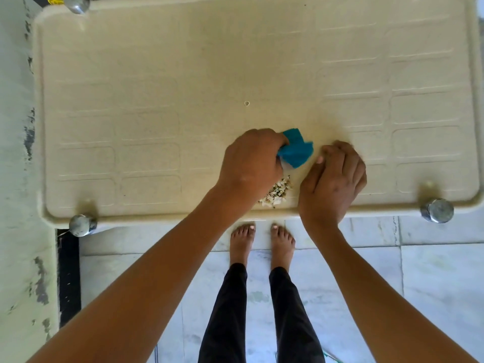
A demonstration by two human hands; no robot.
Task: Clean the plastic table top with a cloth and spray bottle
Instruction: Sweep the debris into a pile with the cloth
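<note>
Both arms reach forward. The left hand point(251, 159) is closed in a fist. The right hand point(334, 179) lies flat, fingers loosely curled.

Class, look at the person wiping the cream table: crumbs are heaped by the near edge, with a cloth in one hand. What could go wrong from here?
1. The crumb pile lies close to the table's near rim; a careless sweep of the blue cloth in the left hand could push crumbs onto the floor by the bare feet.
2. The right hand is cupped beside the pile, not under the edge, so it may miss falling bits.
</note>
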